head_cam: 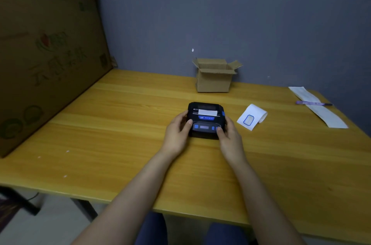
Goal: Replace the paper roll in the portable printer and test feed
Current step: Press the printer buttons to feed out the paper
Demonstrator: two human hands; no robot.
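Note:
A small black portable printer (205, 118) with blue buttons sits on the wooden table (120, 134), its lid closed. A short strip of white paper (207, 112) pokes out of its slot. My left hand (177, 131) grips the printer's left side, thumb resting on the front panel. My right hand (228, 136) holds the right side, with a thumb on a blue button at the front right. To the right of the printer lies a white paper roll (253, 119), partly unrolled, showing a blue-outlined label.
A small open cardboard box (213, 79) stands behind the printer near the grey wall. A long white paper strip (319, 108) with a pen (313, 103) across it lies at the far right. A large cardboard carton (44, 64) fills the left side.

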